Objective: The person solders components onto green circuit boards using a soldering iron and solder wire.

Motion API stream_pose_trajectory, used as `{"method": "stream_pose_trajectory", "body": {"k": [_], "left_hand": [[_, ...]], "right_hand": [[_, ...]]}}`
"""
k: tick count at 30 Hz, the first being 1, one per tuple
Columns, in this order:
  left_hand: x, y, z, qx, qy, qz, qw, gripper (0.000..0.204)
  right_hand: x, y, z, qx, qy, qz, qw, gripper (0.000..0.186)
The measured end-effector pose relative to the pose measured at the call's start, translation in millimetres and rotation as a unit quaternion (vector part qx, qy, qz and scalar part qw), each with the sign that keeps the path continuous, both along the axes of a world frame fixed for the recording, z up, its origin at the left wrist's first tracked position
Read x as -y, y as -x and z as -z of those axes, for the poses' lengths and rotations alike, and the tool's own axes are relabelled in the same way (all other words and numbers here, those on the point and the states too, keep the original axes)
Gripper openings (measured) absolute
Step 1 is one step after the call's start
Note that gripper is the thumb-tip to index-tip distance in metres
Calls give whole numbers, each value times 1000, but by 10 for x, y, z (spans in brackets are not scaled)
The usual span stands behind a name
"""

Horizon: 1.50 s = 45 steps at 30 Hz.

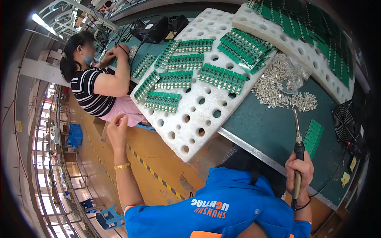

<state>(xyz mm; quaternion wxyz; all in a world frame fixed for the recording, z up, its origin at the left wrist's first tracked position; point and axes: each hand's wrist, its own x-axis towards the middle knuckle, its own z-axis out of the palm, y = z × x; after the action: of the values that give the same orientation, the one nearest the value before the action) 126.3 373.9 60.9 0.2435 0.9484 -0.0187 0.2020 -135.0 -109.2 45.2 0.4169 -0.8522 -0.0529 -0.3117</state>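
Observation:
My right hand [299, 174] is wrapped round the handle of a soldering iron [298, 148]. The iron's tip points away from me, at the near edge of a heap of small white components [274, 89]. To the right of the iron, a green circuit-board panel [313, 138] lies on the dark green table mat [254, 125]. My left hand [117, 133] is raised off to the left of a white foam board [178, 137], over the floor. Its fingers are curled together; what they hold, if anything, is too small to make out.
Several populated circuit-board panels [222, 78] lie on the foam board, which overhangs the table edge. Another foam sheet [274, 29] bears more green panels [337, 59]. A black fan [344, 122] stands at right. A co-worker [97, 81] sits at the far left.

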Motion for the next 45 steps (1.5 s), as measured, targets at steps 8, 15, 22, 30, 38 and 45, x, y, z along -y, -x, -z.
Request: {"method": "stream_pose_trajectory", "body": {"k": [8, 15, 22, 30, 38, 45], "left_hand": [[367, -653, 309, 23, -222, 56, 973, 38], [386, -747, 289, 3, -248, 89, 965, 37], [369, -752, 362, 35, -282, 109, 953, 29], [269, -769, 419, 110, -239, 132, 956, 23], [367, -900, 272, 158, -249, 140, 945, 21], [323, -903, 101, 193, -238, 88, 948, 16]], "right_hand": [[-57, 79, 85, -23, -9, 61, 998, 16], [-114, 33, 136, -23, -37, 77, 996, 15], [-141, -3, 104, -27, -46, 74, 996, 14], [-131, 26, 131, -26, -38, 84, 995, 13], [-159, -8, 102, -14, -31, 97, 995, 11], [-103, 70, 161, -7, -46, 99, 994, 12]]}}
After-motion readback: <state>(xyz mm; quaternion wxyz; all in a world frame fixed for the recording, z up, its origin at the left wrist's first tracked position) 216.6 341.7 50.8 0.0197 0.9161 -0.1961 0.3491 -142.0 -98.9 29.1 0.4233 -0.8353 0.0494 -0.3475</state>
